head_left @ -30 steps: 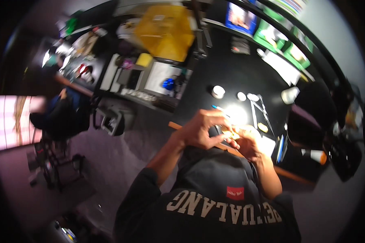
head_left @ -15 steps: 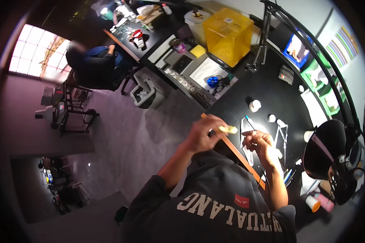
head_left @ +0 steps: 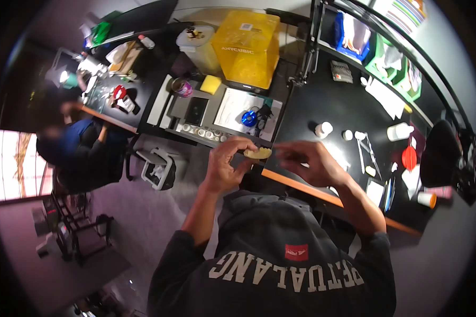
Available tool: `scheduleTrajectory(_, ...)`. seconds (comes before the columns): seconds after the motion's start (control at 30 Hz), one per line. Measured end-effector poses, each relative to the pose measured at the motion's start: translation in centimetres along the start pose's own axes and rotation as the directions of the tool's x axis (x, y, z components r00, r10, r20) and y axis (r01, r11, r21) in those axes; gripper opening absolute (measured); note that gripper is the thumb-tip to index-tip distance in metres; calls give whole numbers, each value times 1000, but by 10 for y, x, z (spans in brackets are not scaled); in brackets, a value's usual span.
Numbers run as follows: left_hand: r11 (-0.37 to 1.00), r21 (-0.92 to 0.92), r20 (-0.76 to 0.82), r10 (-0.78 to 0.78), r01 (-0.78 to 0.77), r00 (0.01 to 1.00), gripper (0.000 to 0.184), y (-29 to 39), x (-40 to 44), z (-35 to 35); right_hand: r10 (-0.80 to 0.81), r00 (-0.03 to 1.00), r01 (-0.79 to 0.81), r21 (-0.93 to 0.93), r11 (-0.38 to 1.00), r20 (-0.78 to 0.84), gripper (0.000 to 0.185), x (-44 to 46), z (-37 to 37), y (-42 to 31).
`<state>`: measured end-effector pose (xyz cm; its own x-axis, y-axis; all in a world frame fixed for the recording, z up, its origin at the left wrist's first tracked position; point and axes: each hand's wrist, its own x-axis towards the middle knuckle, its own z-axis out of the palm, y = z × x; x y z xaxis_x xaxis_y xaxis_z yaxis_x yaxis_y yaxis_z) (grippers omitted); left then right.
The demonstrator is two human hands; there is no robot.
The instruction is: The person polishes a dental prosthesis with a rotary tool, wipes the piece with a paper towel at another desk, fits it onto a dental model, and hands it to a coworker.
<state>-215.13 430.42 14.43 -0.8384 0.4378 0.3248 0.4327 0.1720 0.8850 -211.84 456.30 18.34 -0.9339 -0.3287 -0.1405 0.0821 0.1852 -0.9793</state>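
My left hand (head_left: 228, 165) is closed, its thumb and fingertips pinching a pale yellow dental model (head_left: 258, 153), a small arch with a bumpy upper edge. It is held up in front of my chest, near the desk's wooden front edge. Just to the right, my right hand (head_left: 313, 162) reaches toward the model with its fingers pointing left. Motion smears those fingertips, and whether they hold a slim tool cannot be made out.
On the black desk (head_left: 301, 119) stand a white jar (head_left: 323, 130), a small white pot (head_left: 347, 135) and a white bottle (head_left: 400, 131). A lamp (head_left: 444, 153) hangs at right. A yellow box (head_left: 248, 50) stands behind. Another person (head_left: 84, 153) sits left, near a bin (head_left: 158, 168).
My view has turned, shifting the desk and room. The dental model stays in my left hand. My right hand, which was pinching a slim blue-tipped tool over the desk, has come closer to the model.
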Motion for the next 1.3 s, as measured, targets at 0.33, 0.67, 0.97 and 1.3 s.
scheduleTrajectory(0.33,942,-305,98,-117,142,988,39,-29,22,-56,132,949,-80,186,979,-285,27,50,81,-17)
scheduleTrajectory(0.67,442,-831,-35,-648,338,761,46,-42,-2,-58,-440,743,259,-389,884,-504,19,100,147,3)
scheduleTrajectory(0.97,558,-763,-246,-717,325,653,46,-87,-13,-115,-326,853,195,-331,923,-407,28,113,158,15)
scheduleTrajectory(1.3,730,-678,-683,-670,89,292,24,-261,-114,-391,87,837,-238,-217,947,-540,16,24,108,55)
